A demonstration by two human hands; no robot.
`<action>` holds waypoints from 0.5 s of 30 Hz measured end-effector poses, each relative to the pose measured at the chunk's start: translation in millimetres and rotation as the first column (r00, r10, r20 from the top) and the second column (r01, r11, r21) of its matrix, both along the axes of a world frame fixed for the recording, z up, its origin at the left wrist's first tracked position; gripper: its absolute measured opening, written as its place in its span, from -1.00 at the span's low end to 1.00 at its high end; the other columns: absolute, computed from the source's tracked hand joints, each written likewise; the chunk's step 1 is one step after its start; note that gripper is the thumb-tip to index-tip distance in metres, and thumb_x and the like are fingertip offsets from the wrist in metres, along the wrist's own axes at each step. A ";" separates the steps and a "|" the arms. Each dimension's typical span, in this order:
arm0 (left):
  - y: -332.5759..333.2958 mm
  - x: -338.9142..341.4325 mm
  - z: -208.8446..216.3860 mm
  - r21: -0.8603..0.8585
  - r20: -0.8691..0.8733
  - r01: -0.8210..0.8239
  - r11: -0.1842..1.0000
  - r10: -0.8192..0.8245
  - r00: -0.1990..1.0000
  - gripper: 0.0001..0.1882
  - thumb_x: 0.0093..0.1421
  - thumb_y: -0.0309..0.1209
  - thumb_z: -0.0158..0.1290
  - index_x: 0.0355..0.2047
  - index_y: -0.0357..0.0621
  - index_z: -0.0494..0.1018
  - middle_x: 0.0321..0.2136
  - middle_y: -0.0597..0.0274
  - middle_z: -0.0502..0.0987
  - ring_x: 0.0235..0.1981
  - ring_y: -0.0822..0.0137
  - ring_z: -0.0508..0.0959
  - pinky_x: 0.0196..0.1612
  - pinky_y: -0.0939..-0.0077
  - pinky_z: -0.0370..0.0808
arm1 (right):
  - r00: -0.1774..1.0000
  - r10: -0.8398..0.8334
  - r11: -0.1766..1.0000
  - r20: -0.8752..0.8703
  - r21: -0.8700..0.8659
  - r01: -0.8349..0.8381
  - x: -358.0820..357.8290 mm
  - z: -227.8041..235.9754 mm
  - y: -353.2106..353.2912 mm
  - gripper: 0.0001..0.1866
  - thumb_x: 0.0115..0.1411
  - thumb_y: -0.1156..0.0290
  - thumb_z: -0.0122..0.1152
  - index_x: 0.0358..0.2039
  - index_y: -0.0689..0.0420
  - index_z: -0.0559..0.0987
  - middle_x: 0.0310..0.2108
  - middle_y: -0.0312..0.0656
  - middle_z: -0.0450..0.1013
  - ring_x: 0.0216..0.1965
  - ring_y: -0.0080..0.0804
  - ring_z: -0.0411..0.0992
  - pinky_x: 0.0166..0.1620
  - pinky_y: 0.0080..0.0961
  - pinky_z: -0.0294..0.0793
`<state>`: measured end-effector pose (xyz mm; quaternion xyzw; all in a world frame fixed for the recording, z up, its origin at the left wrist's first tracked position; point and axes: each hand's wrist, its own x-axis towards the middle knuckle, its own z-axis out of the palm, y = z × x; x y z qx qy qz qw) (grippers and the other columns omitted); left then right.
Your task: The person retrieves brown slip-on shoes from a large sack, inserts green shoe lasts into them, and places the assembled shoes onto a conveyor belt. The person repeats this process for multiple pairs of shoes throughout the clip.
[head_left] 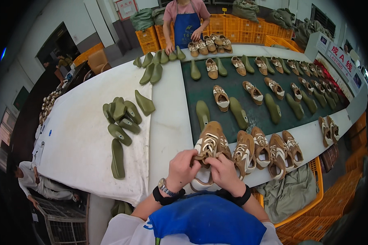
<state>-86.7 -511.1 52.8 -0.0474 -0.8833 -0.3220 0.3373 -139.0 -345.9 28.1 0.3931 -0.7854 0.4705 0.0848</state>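
Head view: at the near edge of the white table [169, 118], a brown-and-white shoe [209, 137] is held, toe pointed far, long axis running near to far, its opening's edge pinched by left hand [183, 169] and right hand [226, 173].

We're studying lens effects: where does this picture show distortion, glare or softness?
Head view, upper left: the pillar leans, and a bluish light streak shows near the rim; head view, centre: left hand, right hand and shoe look fairly sharp; head view, far left: a distant person looks soft.
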 end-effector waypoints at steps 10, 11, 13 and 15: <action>-10.6 -1.1 6.0 -0.192 -0.054 0.024 0.981 -0.035 0.998 -0.68 -0.11 -0.60 0.13 -0.26 -0.22 0.50 -0.34 0.12 0.52 -0.36 0.14 0.53 -0.32 0.36 0.51 | 0.976 0.011 0.997 0.218 -0.071 0.005 2.7 31.8 10.4 -0.67 0.08 0.44 0.25 -0.09 0.03 0.55 -0.39 -0.20 0.40 -0.48 -0.31 0.46 -0.43 -0.45 0.43; -11.0 -0.1 7.8 -0.207 -0.061 0.010 0.978 -0.023 0.998 -0.67 -0.11 -0.60 0.14 -0.25 -0.22 0.51 -0.33 0.12 0.52 -0.36 0.15 0.53 -0.32 0.37 0.51 | 0.986 -0.017 0.997 0.166 -0.065 0.028 -0.1 36.5 12.5 -0.68 0.08 0.45 0.25 -0.10 0.05 0.56 -0.40 -0.20 0.40 -0.49 -0.33 0.45 -0.43 -0.47 0.43; -9.0 1.5 10.0 -0.223 -0.062 0.049 0.974 -0.064 0.996 -0.67 -0.12 -0.60 0.14 -0.25 -0.22 0.51 -0.34 0.12 0.52 -0.37 0.15 0.53 -0.32 0.37 0.51 | 0.993 -0.094 0.991 0.077 -0.084 0.101 -5.4 43.5 13.8 -0.71 0.07 0.46 0.26 -0.14 0.09 0.57 -0.42 -0.22 0.41 -0.51 -0.37 0.43 -0.45 -0.51 0.41; -5.7 3.1 11.7 -0.223 -0.068 0.079 0.972 -0.097 0.993 -0.67 -0.13 -0.59 0.15 -0.25 -0.23 0.51 -0.34 0.12 0.52 -0.38 0.15 0.52 -0.32 0.37 0.51 | 0.995 0.009 0.990 0.104 -0.141 0.006 -8.9 46.8 9.8 -0.76 0.06 0.56 0.27 -0.21 0.19 0.61 -0.44 -0.21 0.42 -0.51 -0.51 0.39 -0.48 -0.60 0.37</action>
